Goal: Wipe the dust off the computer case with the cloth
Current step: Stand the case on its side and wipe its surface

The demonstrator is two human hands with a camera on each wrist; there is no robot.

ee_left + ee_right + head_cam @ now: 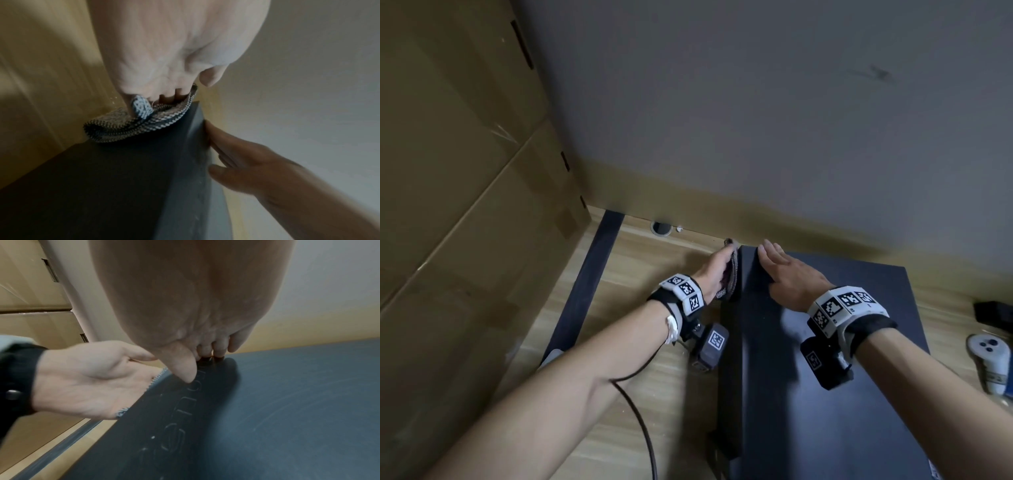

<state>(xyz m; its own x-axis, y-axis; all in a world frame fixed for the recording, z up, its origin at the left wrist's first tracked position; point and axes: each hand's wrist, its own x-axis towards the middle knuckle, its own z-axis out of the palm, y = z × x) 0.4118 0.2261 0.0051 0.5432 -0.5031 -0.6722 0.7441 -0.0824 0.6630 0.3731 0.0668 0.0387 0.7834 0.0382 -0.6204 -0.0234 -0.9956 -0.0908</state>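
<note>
A black computer case [825, 377] lies flat on the wooden desk [647, 274], with streaks of dust on its top [287, 402]. My left hand [717, 270] presses a folded striped cloth [732, 274] with straight fingers against the case's left side, near the far corner. In the left wrist view the cloth [131, 129] is bunched between my left hand's palm [174, 56] and the dark side panel [102, 186]. My right hand [787, 274] lies flat on top of the case by that same corner, fingers straight, holding nothing.
Stacked cardboard boxes [448, 171] rise on the left and a grey wall [756, 102] stands right behind the case. A white controller [989, 363] and a black object [993, 311] lie at the right. A cable [640, 428] runs under my left forearm.
</note>
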